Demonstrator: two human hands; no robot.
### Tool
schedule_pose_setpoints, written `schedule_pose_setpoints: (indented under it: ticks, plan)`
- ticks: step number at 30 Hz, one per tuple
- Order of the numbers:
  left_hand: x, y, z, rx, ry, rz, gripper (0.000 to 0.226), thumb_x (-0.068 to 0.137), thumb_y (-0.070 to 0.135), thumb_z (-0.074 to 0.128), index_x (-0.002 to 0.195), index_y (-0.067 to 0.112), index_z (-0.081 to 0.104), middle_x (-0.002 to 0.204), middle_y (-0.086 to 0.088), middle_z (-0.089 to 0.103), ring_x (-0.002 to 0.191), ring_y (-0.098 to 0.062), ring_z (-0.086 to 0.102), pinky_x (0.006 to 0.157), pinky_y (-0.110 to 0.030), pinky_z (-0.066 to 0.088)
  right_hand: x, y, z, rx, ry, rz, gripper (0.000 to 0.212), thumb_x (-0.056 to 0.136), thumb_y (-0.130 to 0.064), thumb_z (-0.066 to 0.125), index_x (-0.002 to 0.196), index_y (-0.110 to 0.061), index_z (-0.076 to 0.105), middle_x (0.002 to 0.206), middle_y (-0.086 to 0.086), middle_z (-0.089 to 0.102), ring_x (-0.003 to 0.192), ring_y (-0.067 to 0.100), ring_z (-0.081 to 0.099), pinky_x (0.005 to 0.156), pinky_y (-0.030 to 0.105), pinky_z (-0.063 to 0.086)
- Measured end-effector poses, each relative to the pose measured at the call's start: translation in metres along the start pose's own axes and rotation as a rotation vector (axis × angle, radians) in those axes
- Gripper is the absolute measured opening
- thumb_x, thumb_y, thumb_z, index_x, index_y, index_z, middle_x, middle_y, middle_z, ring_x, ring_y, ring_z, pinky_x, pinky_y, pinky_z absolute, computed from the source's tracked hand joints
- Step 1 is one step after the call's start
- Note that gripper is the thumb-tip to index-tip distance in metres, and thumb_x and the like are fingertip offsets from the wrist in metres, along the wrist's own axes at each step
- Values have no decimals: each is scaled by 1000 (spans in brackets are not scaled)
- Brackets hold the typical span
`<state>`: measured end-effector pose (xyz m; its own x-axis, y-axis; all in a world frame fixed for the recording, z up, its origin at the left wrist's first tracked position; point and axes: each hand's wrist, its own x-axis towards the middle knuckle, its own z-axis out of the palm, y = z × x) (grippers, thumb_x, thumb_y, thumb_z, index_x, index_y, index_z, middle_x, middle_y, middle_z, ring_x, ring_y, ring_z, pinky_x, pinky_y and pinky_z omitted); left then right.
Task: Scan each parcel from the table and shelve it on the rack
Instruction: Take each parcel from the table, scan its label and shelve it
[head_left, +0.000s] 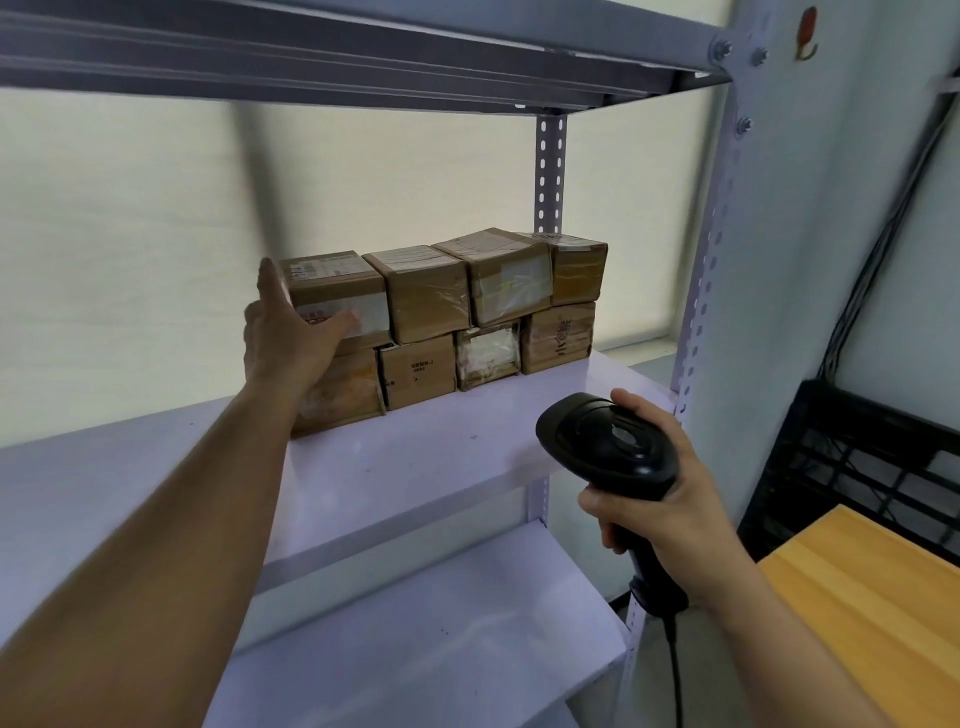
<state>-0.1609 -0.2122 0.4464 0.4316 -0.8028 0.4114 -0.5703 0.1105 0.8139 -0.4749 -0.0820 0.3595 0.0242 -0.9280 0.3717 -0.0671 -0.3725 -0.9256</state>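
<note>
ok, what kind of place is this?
Probably a small parcel storeroom or mailroom: a bolted metal rack holds two rows of taped cardboard parcels, the right hand grips a corded barcode scanner, and a black plastic crate stands by the wall.

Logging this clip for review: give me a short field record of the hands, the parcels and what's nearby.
left hand: flat against top-left parcel, thumb on its front
right hand: grips scanner by its handle
stack: eight parcels on shelf, two rows of four
nearby: crate and table corner at right
</note>
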Motion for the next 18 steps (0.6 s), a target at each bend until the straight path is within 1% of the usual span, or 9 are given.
schedule_pose_setpoints:
  ticks: [2, 4, 6, 8, 9, 11, 12, 15, 18]
  plan:
    - [-17, 6, 2, 54, 86, 45, 96, 83, 44, 70, 155, 27, 9, 156, -8, 22, 144, -26, 22, 111, -45, 27, -6, -2, -7, 10, -1, -4, 84, 74, 12, 76, 122, -53, 55, 122, 7, 57, 55, 25, 61, 55, 35, 53]
    - [-36, 13, 3, 55, 194, 119, 87, 85, 45, 66, 153, 23, 17, 156, -6, 22, 144, -24, 20, 112, -44, 27, -14, -5, -15, 25, -2, -7, 84, 73, 14, 76, 123, -50, 55, 120, 9, 58, 54, 25, 61, 54, 34, 53]
    - [-57, 20, 6, 24, 280, 199, 80, 85, 44, 66, 150, 18, 28, 153, -7, 28, 142, -24, 24, 113, -43, 30, -24, -9, -26, 30, 4, -5, 83, 73, 15, 75, 124, -47, 55, 118, 11, 58, 52, 25, 59, 51, 34, 53]
    - [-84, 27, 15, -8, 310, 274, 71, 83, 41, 67, 143, 16, 38, 146, -7, 38, 137, -24, 31, 111, -41, 33, -35, -13, -38, 24, 16, 6, 82, 73, 16, 74, 126, -43, 54, 118, 12, 58, 51, 25, 58, 50, 34, 53]
    - [-101, 31, 21, -23, 298, 293, 67, 83, 40, 67, 140, 16, 42, 143, -7, 41, 134, -23, 35, 108, -38, 34, -41, -14, -45, 20, 24, 11, 82, 72, 16, 75, 127, -41, 53, 118, 13, 59, 51, 25, 58, 50, 34, 53]
    - [-138, 38, 37, -73, 217, 306, 58, 85, 34, 69, 136, 15, 47, 138, -7, 46, 128, -22, 40, 99, -27, 33, -54, -15, -59, 26, 38, 8, 83, 72, 17, 75, 127, -42, 55, 117, 15, 59, 50, 27, 57, 48, 35, 51]
    - [-158, 40, 46, -100, 168, 327, 55, 86, 33, 68, 134, 14, 50, 135, -7, 47, 124, -22, 44, 94, -26, 34, -62, -15, -67, 30, 43, 2, 83, 72, 17, 74, 125, -43, 56, 116, 16, 60, 49, 28, 56, 47, 35, 50]
    - [-213, 43, 75, -132, 56, 368, 48, 86, 31, 67, 129, 13, 54, 127, -7, 51, 115, -24, 52, 85, -31, 41, -89, -17, -89, 20, 57, -8, 84, 71, 19, 74, 124, -43, 55, 113, 14, 62, 49, 27, 56, 46, 32, 50]
    - [-264, 47, 105, -117, -68, 346, 47, 88, 25, 69, 130, 12, 54, 127, -9, 53, 117, -26, 52, 90, -35, 45, -124, -17, -113, 32, 81, 8, 84, 70, 18, 76, 127, -39, 53, 113, 13, 62, 52, 20, 59, 46, 30, 50]
